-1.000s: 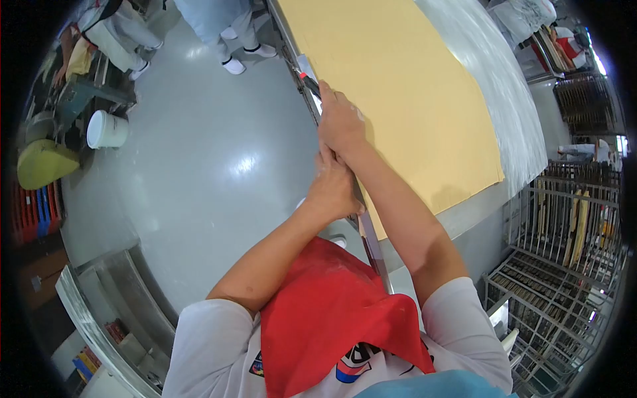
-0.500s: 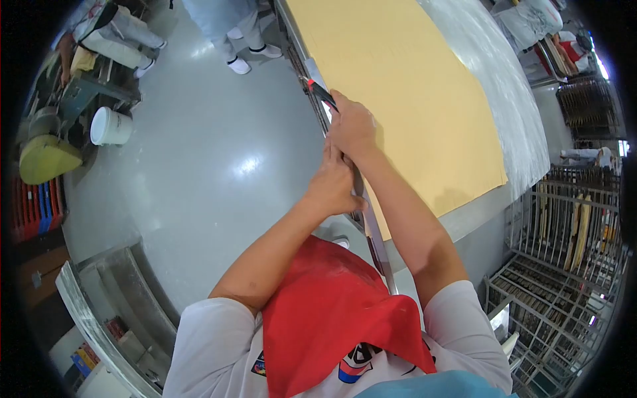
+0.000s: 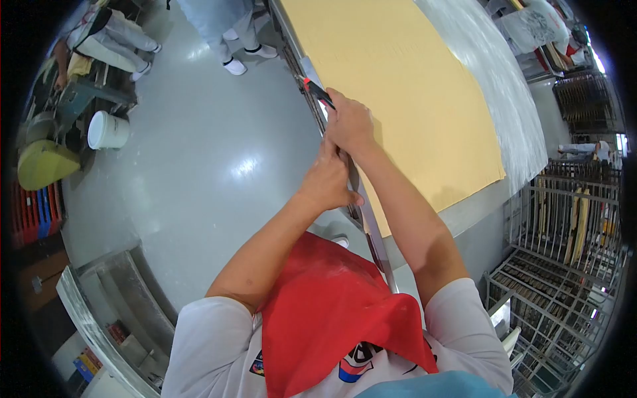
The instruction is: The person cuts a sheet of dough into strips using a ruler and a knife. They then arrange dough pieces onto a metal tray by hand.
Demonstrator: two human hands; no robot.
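My right hand [image 3: 352,123] is closed round a red and black cutter knife [image 3: 318,91], whose tip points away from me past the table's left edge. Just below it and nearer to me, my left hand [image 3: 327,178] grips a long flat metal strip [image 3: 373,229] that runs along that edge, its thumb laid across the strip. The two hands touch or overlap, so some fingers are hidden. Beside them a large flat yellow sheet [image 3: 405,86], which looks like dough, covers much of the table.
The metal table [image 3: 494,86] has whitish smears beyond the sheet. Wire racks [image 3: 564,219] stand at right. A white bucket [image 3: 108,130] is on the floor at left. One person's legs [image 3: 239,40] show beyond the table's left side; other people [image 3: 534,26] are farther off.
Both hands stay in nearly the same place along the table edge. The view has shifted slightly, and the knife appears a little farther left.
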